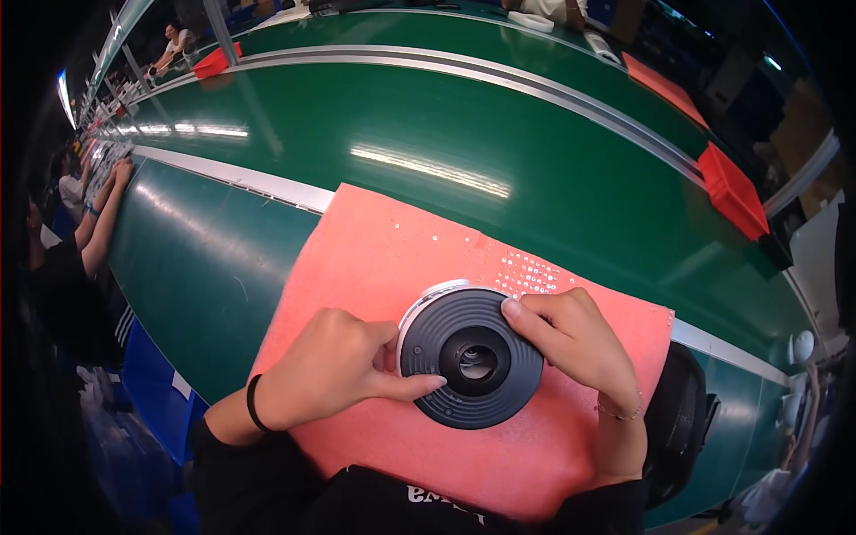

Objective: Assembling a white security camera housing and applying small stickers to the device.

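Note:
A round black reel (470,358) with ridged rings, a central hole and a white rim along its upper left lies on a pink foam mat (392,250). My left hand (334,370) grips its left edge, thumb pressed on the black face. My right hand (571,339) holds its right side, with the index finger laid across the top of the face. A patch of tiny clear beads (528,270) sits on the mat just above the reel.
The mat lies on a green workbench (205,259) with metal rails; a green conveyor belt (428,116) runs behind it. Red trays (733,189) stand at the far right and far left (214,62). Another person's arms (100,214) rest on the bench at left. A black object (679,419) sits by my right wrist.

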The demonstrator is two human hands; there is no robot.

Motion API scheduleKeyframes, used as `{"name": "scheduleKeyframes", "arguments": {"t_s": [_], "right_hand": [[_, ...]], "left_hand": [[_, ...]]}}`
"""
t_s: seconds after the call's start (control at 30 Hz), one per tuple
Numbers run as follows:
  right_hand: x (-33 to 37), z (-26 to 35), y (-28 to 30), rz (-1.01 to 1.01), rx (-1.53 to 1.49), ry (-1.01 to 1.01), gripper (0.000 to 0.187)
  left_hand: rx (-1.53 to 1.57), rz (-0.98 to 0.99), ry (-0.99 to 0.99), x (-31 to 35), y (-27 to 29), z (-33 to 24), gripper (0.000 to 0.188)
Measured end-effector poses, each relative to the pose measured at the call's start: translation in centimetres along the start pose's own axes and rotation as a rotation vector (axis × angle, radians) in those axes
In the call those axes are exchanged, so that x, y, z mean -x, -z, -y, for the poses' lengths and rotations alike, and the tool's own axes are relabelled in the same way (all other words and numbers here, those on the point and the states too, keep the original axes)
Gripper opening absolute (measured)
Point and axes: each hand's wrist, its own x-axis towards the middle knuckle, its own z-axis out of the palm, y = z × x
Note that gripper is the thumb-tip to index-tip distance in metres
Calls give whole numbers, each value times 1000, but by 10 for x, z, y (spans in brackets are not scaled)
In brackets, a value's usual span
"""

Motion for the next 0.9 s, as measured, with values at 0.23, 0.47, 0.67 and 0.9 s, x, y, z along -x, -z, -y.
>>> {"name": "scheduleKeyframes", "arguments": {"t_s": [0.23, 0.47, 0.67, 0.9], "right_hand": [[1, -8, -2, -46, 253, 200, 43], [0, -11, -3, -38, 297, 166, 43], [-6, -11, -1, -4, 187, 111, 44], [-7, -13, -1, 0, 41, 45, 56]], "left_hand": [[-201, 98, -27, -11, 10, 0, 45], [-211, 133, -77, -16, 15, -2, 48], [-130, 110, -4, -16, 13, -1, 55], [-113, 74, -39, -15, 10, 4, 52]]}}
